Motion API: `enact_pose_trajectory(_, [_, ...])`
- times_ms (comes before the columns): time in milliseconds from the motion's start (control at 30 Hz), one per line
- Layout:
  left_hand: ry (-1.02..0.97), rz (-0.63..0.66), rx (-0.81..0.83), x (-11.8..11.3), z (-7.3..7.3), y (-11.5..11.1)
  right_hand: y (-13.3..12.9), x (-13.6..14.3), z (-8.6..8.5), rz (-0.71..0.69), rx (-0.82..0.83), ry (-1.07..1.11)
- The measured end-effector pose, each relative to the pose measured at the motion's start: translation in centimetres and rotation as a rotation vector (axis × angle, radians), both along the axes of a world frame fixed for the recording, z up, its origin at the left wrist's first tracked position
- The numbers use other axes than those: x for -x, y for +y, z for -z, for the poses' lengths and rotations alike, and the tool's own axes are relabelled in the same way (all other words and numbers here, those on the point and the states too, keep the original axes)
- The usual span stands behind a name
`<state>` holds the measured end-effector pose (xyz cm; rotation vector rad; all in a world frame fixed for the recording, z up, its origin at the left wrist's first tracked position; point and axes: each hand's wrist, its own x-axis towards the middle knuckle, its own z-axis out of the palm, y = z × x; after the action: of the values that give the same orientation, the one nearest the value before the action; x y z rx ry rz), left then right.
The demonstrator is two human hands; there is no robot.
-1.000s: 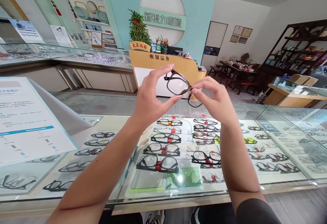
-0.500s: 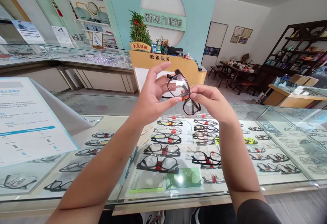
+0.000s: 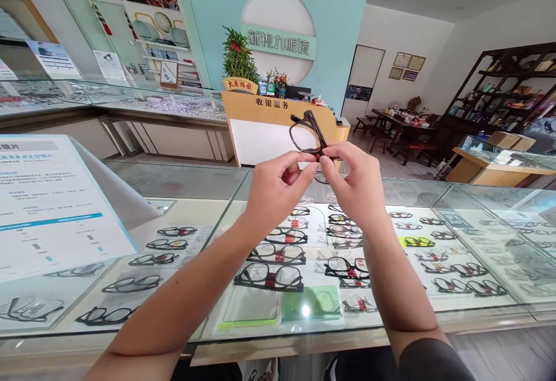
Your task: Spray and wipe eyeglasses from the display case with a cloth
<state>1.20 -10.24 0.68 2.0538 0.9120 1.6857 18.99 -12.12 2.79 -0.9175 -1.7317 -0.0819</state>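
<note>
A pair of dark-framed eyeglasses point(image 3: 306, 136) is held up above the glass display case point(image 3: 243, 340), tilted so one lens stands over the other. My left hand point(image 3: 282, 187) pinches the frame near its middle, thumb and forefinger pressed together. From the other side my right hand point(image 3: 354, 181) grips the same frame close to the bridge. The lower lens is mostly hidden behind my hands. Rows of eyeglasses with red tags, such as a black pair point(image 3: 270, 278), lie inside the case below.
At the left a white printed sign point(image 3: 52, 207) stands on the case. Ahead is a wooden cashier counter point(image 3: 278, 114) with a potted plant point(image 3: 238, 59). More glass cases point(image 3: 174, 103) run along the left, and a dark shelf point(image 3: 499, 91) stands at right.
My left hand has closed from spread fingers to a pinch on the eyeglasses. The eyeglasses have turned, and the view has tipped slightly upward.
</note>
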Motion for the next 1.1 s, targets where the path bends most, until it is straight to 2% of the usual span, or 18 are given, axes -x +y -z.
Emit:
enact_pose_trajectory(133, [-0.109,0.085,0.127,-0.1,-0.1,0.2,-1.4,1.3,0.3,0.138,-0.053,-0.090])
enact_pose_trajectory(267, [-0.142,0.148,0.186,-0.2,-0.2,0.7,-3.1,2.0,1.1,0.219,0.044,-0.183])
enact_pose_trajectory(400, [-0.078,0.189,0.181,-0.8,0.4,0.9,-5.4,0.6,2.0,0.189,0.129,-0.251])
enact_pose_trajectory(533, [0.025,0.165,0.185,-1.5,1.3,0.6,-6.5,-3.3,2.9,0.039,0.187,-0.150])
enact_pose_trajectory(600, [0.107,0.121,0.169,-1.9,1.4,0.2,-5.8,-6.2,3.7,0.052,0.158,-0.014])
enact_pose_trajectory(700, [0.337,0.097,0.161,-2.9,1.3,-0.8,-3.0,-11.3,5.7,0.268,0.149,0.235])
enact_pose_trajectory(800, [0.647,0.134,0.188,-4.8,1.9,-1.7,0.8,-15.5,8.8,0.436,0.366,0.358])
enact_pose_trajectory(867, [0.827,0.160,0.207,-6.4,3.0,-1.9,2.9,-17.4,11.2,0.456,0.444,0.372])
enact_pose_trajectory(967, [1.048,0.183,0.211,-8.9,5.6,-1.6,5.0,-18.9,14.4,0.478,0.520,0.397])
enact_pose_trajectory(1100, [1.147,0.170,0.235,-10.9,9.0,-1.0,6.2,-20.2,17.0,0.508,0.588,0.413])
